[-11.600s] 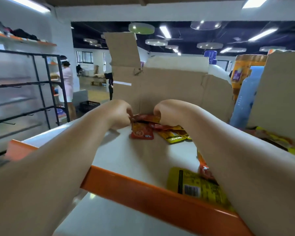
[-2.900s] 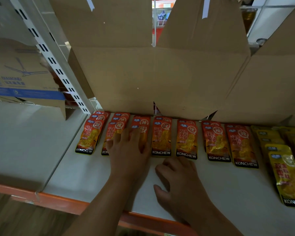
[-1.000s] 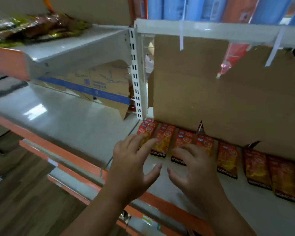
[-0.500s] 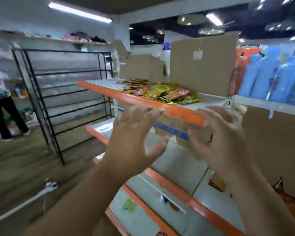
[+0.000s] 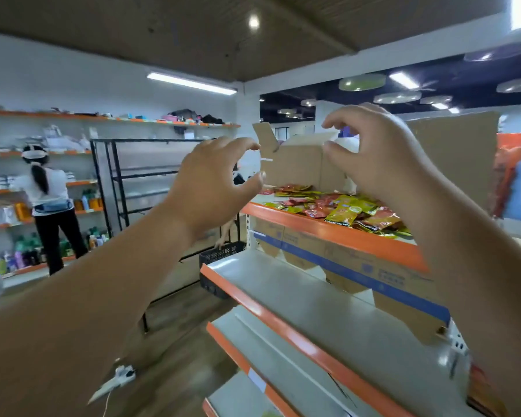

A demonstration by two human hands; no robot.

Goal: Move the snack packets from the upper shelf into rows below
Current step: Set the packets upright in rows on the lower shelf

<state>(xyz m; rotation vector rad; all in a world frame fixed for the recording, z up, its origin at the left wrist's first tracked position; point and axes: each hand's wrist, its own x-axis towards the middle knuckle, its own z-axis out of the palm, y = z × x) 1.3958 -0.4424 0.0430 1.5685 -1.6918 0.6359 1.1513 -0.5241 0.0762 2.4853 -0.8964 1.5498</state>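
A loose heap of red and yellow snack packets (image 5: 340, 207) lies on the upper shelf (image 5: 337, 234), which has an orange front edge. Both hands are raised in the air in front of that shelf and hold nothing. My left hand (image 5: 214, 185) hovers left of the heap, its fingers loosely curved and spread. At about the same height my right hand (image 5: 373, 158) is above and in front of the packets, fingers curved the same way. A sliver of an orange packet (image 5: 480, 392) shows on the lower shelf at the bottom right, mostly hidden by my right arm.
Brown cardboard (image 5: 301, 167) stands behind the heap, and a blue-striped carton (image 5: 352, 266) sits under the upper shelf. White lower shelves (image 5: 298, 299) step down below. A black wire rack (image 5: 139, 188) and a person (image 5: 47, 203) at a stocked wall shelf are to the left.
My view has swung up from the lower row of packets to the upper shelf. Both empty hands have risen with it and now sit closer to the heap.
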